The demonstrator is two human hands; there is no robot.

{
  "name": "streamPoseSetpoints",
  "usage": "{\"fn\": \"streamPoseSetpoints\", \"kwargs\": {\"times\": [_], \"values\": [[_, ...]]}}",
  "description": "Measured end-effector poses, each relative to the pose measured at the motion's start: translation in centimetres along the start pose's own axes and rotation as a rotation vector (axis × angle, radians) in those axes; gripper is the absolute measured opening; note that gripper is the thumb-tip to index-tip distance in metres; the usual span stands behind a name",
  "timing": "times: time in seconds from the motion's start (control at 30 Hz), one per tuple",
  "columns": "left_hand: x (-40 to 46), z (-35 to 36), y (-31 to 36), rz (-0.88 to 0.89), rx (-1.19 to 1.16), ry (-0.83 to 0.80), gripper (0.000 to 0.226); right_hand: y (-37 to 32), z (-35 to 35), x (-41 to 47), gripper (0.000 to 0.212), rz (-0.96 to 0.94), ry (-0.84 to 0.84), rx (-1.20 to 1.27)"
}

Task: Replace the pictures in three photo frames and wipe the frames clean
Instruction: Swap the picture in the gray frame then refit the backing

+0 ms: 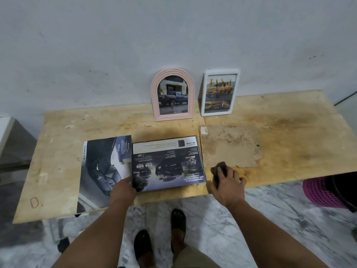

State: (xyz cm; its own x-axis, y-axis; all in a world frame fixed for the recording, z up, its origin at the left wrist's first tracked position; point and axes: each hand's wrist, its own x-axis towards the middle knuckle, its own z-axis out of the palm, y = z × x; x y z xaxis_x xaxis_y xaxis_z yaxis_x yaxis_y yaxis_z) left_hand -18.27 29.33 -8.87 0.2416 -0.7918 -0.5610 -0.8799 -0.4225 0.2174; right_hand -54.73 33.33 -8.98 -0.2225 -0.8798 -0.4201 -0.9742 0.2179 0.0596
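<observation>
Sandalled feet [160,246] at bottom centre, both hands out on the wooden table [289,136].

Right hand [228,182], lower right of centre, fingers curled loosely over a dark crumpled cloth [219,169] at the near table edge. Left hand [123,188], lower centre, lies flat with fingers tucked under the edge of an open car brochure [139,165], gripping nothing firmly. Up at centre, two frames lean upright against the grey wall [173,35]: a pink arched frame [172,93] showing a dark pickup, and just to its right a white rectangular frame [220,92] showing a yellow truck. One brown backing board [229,146] lies flat between the frames and the cloth. Purple basket [320,192] at right edge, on the floor.
</observation>
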Motion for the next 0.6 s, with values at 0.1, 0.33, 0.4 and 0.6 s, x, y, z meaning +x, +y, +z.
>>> {"fn": "streamPoseSetpoints", "kwargs": {"times": [0.1, 0.33, 0.4, 0.6], "values": [[0.1, -0.2, -0.1, -0.013, -0.014, -0.012, 0.044, -1.6, -1.4, 0.8, 0.053, -0.052, 0.184, 0.079], [0.4, -0.3, 0.3, -0.011, -0.067, 0.033, 0.054, -6.8, -6.9, 7.5, 0.041, -0.163, 0.006, 0.301], [0.8, -0.1, 0.1, 0.031, -0.080, 0.055, 0.053, -7.7, -7.6, 9.6, 0.050, -0.136, -0.034, 0.324], [1.0, 0.6, -0.5, 0.128, 0.000, 0.010, 0.063, -8.4, -7.6, 12.6, 0.084, -0.130, -0.134, 0.181]]}}
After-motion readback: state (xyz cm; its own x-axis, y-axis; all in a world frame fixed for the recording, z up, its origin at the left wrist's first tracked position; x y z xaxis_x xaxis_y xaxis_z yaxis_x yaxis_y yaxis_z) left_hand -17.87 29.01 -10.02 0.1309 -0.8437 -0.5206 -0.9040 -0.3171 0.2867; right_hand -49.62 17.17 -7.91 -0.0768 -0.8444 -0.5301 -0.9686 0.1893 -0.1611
